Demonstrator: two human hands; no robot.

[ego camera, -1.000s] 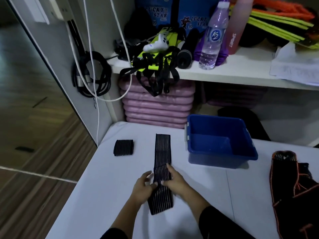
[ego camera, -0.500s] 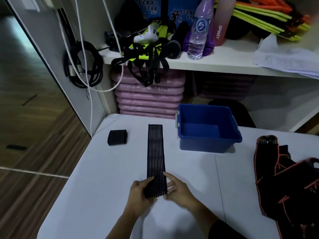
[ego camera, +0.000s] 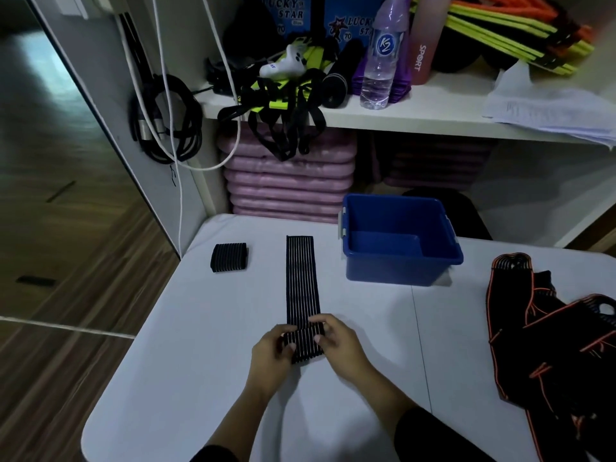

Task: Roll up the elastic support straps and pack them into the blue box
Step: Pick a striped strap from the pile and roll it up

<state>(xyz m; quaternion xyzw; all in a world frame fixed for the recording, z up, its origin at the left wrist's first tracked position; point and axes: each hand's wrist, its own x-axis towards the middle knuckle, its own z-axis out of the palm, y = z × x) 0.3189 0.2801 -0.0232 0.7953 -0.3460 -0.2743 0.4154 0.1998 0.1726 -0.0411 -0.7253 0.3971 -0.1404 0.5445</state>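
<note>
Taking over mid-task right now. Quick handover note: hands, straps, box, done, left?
Left hand: grips the rolled near end of the strap.
Right hand: grips the same roll from the other side.
The strap lies flat on the table, rolled only at the near end.
Finished roll lies left of it. The box stands to its right, nothing visible inside.
Orange-trimmed straps are heaped unrolled at the right.
Done: one roll. Left: finish this roll, roll the heap, box everything.
</note>
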